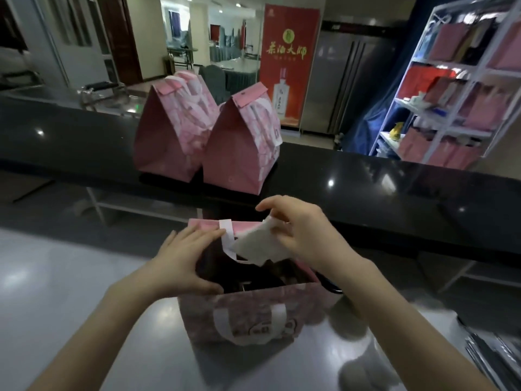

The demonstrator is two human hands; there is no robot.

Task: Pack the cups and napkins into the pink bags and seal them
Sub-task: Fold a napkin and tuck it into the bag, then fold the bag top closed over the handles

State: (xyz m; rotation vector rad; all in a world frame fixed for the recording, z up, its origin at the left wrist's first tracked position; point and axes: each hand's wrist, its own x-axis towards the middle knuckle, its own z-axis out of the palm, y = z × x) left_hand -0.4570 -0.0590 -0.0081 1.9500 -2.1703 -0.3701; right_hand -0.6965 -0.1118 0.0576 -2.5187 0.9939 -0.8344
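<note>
An open pink bag (253, 317) with white strap handles is standing on the shiny grey table (56, 277), its inside dark. The right hand (298, 232) is pinching a white folded napkin (253, 244) over the bag's mouth, while the left hand (183, 258) is gripping the bag's left rim. Two sealed pink bags (208, 136) are sitting side by side on the black counter (394, 193) behind.

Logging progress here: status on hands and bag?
Left hand steadying open pink bag. Right hand lowering white napkin in. Two sealed bags behind. Nothing blocking.

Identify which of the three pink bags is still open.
The near bag, between the left hand and right hand; the two on the black counter are folded shut.
</note>
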